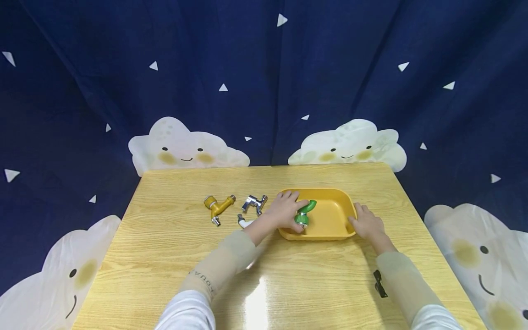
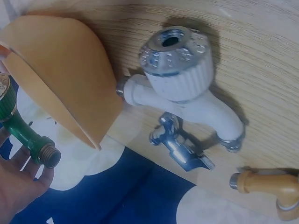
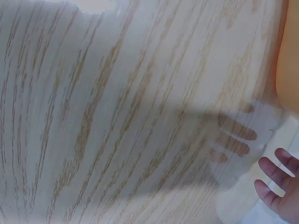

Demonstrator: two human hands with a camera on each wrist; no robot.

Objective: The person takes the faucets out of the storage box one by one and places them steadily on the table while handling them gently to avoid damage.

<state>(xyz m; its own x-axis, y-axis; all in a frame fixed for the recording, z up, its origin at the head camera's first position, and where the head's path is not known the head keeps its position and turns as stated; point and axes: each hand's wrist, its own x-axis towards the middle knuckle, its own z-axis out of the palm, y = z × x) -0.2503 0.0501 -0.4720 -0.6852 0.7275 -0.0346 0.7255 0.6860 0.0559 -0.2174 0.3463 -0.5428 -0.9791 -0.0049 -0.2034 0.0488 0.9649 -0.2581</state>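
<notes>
My left hand (image 1: 283,211) holds a green tap (image 1: 302,219) over the left part of an orange basin (image 1: 330,236). In the left wrist view the green tap (image 2: 28,140) shows its threaded end, with fingers behind it. At the basin's right rim my right hand (image 1: 368,223) has its thumb over the edge and its fingers outside; the right wrist view shows several of those fingers extended, with the thumb hidden. Left of the basin lie a white tap (image 2: 187,109), partly behind the left forearm in the head view, a chrome tap (image 1: 256,203) and a yellow tap (image 1: 218,208).
The wooden table (image 1: 165,256) carries all of this. A dark blue curtain (image 1: 264,82) with white clouds and triangles hangs behind and at both sides. Beside the right forearm a small black object (image 1: 380,284) shows.
</notes>
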